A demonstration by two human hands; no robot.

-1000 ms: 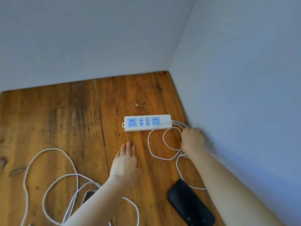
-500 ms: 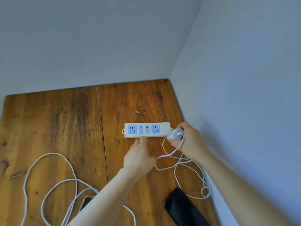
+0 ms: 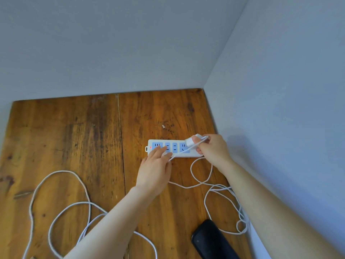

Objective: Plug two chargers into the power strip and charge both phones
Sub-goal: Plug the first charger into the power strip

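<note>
Head view: my right hand [image 3: 214, 148] pinches the white charger [image 3: 192, 141] just above the right end of the power strip [image 3: 173, 148], near the bench's [image 3: 74, 137] far right corner. My left hand [image 3: 155, 169] lies open, fingers pressing the strip's left sockets. A black phone [image 3: 212, 240] lies by the near edge, the charger's cable [image 3: 220, 191] looped beside it.

White charger [image 3: 191, 142] over power strip [image 3: 186, 155]
</note>
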